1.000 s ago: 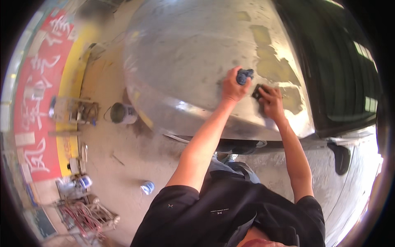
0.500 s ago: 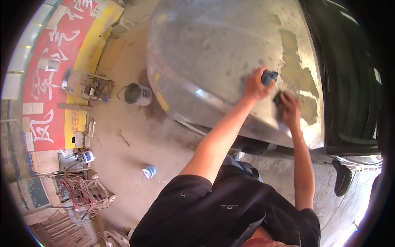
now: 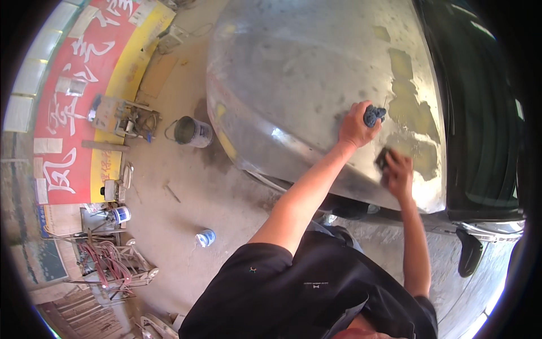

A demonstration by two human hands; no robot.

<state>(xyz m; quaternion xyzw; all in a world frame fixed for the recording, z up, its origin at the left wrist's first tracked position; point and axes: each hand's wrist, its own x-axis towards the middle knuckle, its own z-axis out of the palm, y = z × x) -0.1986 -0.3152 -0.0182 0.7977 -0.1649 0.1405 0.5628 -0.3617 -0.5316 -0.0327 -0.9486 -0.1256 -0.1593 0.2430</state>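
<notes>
A car hood lies in front of me, mostly dull bare metal with dark smudges. Olive-grey patches of filler run along its right side, near the windshield. My left hand is closed round a crumpled dark blue rag and rests on the hood, left of the filler. Closer to the hood's near edge, my right hand grips a small dark block, somewhat blurred, against the metal beside the lowest patch. Its exact kind cannot be made out.
The dark windshield borders the hood on the right, with a side mirror below it. On the floor to the left stand a grey bucket and a small blue-and-white can. A cart with reddish hoses is farther left.
My right hand has moved toward the hood's near edge with the dark block. My left hand keeps its place on the hood, still holding the rag. The whole view has shifted slightly.
</notes>
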